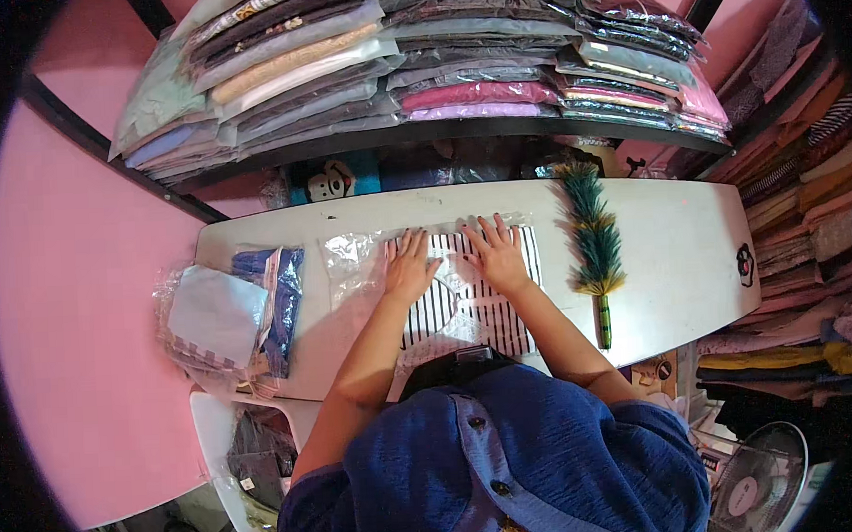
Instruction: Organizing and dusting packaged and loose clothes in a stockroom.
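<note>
A folded black-and-white striped garment (495,302) lies on the white table (661,256) before me, inside a clear plastic bag (351,266). The bag's loose part spreads out to the left of the cloth. My left hand (410,267) rests flat on the upper left of the garment, fingers pointing away from me. On its upper right my right hand (498,257) lies palm down with the fingers spread. Neither hand grips anything. My forearms cover some of the bag's sides, and my body hides part of its near edge.
Right of the bag lies a green feather-like duster (591,216). Bagged clothes (218,314) are piled at the table's left end. Overhead, a black shelf (477,130) carries stacks of bagged garments (474,71). Folded fabrics (797,264) and a fan (760,479) stand at the right.
</note>
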The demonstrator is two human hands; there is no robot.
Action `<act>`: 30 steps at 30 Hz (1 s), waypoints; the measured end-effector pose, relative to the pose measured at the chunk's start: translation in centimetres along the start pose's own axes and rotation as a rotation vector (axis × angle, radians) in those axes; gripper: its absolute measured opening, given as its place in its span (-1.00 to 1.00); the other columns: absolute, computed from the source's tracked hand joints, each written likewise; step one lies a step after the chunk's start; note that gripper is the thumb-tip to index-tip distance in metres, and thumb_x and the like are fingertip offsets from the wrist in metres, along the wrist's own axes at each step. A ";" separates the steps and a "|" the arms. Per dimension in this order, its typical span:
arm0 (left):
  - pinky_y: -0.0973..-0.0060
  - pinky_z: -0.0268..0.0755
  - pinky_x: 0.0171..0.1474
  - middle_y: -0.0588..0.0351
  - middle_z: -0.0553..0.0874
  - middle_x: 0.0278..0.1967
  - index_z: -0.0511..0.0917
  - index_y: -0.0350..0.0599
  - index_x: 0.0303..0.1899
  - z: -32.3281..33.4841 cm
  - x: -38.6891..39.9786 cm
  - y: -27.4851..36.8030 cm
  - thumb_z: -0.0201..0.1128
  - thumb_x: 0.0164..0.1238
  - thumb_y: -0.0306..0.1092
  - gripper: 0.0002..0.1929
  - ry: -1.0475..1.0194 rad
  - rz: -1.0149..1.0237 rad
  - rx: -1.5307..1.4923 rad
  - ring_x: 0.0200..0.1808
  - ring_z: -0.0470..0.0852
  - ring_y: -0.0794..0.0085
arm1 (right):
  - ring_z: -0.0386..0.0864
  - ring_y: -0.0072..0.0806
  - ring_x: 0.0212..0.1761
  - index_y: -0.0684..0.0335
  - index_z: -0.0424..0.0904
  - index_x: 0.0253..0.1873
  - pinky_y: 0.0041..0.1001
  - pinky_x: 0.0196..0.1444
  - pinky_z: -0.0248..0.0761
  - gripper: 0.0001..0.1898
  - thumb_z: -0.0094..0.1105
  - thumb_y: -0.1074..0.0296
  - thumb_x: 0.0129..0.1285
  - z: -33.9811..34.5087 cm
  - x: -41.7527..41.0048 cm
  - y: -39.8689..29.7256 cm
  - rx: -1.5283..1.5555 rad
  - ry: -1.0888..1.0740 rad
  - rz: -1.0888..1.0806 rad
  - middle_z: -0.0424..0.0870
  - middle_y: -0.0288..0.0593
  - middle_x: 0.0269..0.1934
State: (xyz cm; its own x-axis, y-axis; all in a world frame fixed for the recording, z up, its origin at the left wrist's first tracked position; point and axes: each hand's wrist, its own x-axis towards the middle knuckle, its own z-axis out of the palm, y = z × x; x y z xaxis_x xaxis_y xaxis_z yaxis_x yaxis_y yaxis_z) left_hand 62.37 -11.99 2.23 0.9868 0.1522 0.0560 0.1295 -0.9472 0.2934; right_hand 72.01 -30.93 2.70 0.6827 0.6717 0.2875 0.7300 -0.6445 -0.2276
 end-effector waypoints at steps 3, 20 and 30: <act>0.08 -0.17 0.44 0.10 0.31 0.35 0.28 -0.15 0.30 0.1 0.0 -1.9 0.08 0.35 -0.11 -0.44 0.001 -0.013 -0.018 0.41 0.17 0.33 | 0.10 -0.04 0.44 -0.07 0.32 0.33 0.19 0.35 -0.11 -0.41 0.02 -0.16 0.24 1.3 0.1 1.7 -0.063 -0.113 0.150 0.26 -0.12 0.37; 0.04 -0.23 0.44 0.08 0.09 0.45 0.11 0.12 0.41 -0.8 -5.7 -10.5 0.07 0.30 0.04 -0.32 0.121 -0.546 0.195 0.48 -0.05 0.21 | 0.12 -0.23 0.44 0.05 0.29 0.34 0.12 0.38 -0.10 -0.39 0.02 -0.09 0.25 1.7 -0.2 2.7 0.017 -0.062 0.207 0.25 -0.15 0.38; 0.13 -0.05 0.40 -0.27 0.22 0.34 0.07 -0.41 0.34 0.1 -9.4 -12.2 0.38 0.02 0.00 -0.04 0.388 -0.572 -0.041 0.36 0.17 -0.02 | 0.27 -0.17 0.32 0.09 0.35 0.30 0.02 0.28 0.12 -0.42 0.19 0.10 0.16 2.5 -0.6 3.5 0.066 0.179 0.302 0.36 -0.01 0.27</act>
State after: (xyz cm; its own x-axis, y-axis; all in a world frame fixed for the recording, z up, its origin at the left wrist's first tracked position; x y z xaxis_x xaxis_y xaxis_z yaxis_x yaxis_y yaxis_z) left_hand 51.56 -1.86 -2.00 0.6572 0.7217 0.2174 0.6076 -0.6779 0.4138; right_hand 74.27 -32.68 -0.65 0.8559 0.3759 0.3550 0.5003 -0.7754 -0.3852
